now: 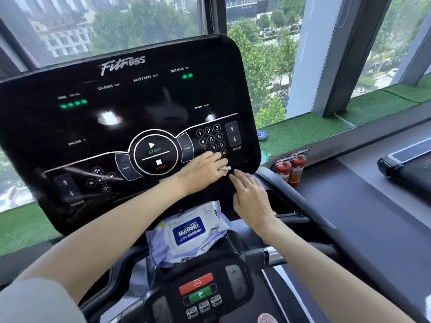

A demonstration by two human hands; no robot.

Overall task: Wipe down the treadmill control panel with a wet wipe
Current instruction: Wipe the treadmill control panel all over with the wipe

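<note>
The black treadmill control panel (130, 117) fills the left and middle, tilted, with a START/STOP dial and a number keypad. My left hand (203, 171) presses flat on its lower right part, just under the keypad, with a small white wet wipe (225, 169) showing under its fingertips. My right hand (250, 194) lies beside it on the panel's bottom right edge, fingers stretched out and touching near the wipe. A pack of wet wipes (189, 231) with a blue label rests on the console below the panel.
Below the pack is a lower console (203, 292) with red and green buttons. Two red fire extinguishers (291, 169) stand by the window sill covered in green turf (326, 127). A neighbouring treadmill (405, 159) is at the right.
</note>
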